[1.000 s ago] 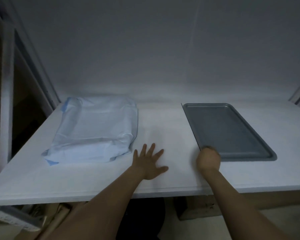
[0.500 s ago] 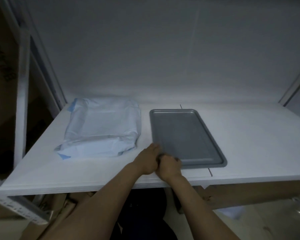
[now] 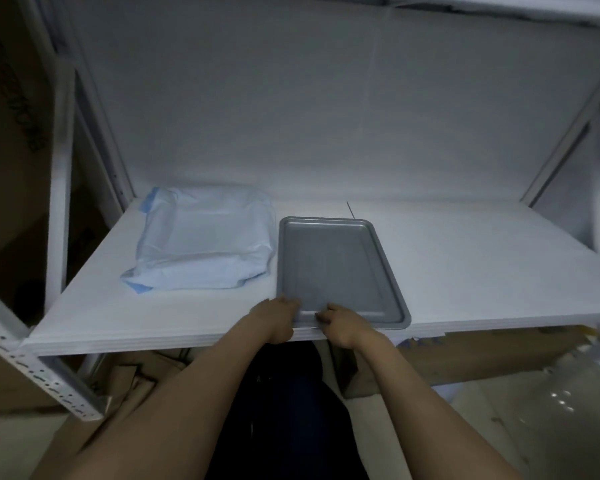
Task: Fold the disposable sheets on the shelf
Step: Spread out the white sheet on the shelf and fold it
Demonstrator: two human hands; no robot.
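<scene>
Both hands meet at the near edge of one grey tray (image 3: 329,265) on a white shelf (image 3: 482,265): the left hand (image 3: 276,318) curls its fingers over the tray's near-left corner, and the right hand (image 3: 340,322), just beside it, pinches the near rim with bent fingers, knuckles up. Two bare forearms reach in from below the shelf's front edge. One tray, nothing in it, lies long side running away from the viewer, its near rim close to the shelf's front edge. One bundle of pale blue sheets (image 3: 205,247) lies on the left half of the shelf, just beside the tray's left rim and apart from both hands; how many sheets it holds cannot be told, as the layers blur together. It looks loosely folded and rumpled, with a darker blue corner showing at its near-left end and another at its far-left end. One thin dark line marks the shelf surface just behind the tray. A white back panel closes the shelf behind. One perforated metal upright (image 3: 39,368) slants at lower left, with brown cardboard (image 3: 11,140) beyond it bearing dark printed letters too blurred to read. More cardboard (image 3: 482,355) sits beneath the shelf at right, with small blue print near its top edge, also illegible.
</scene>
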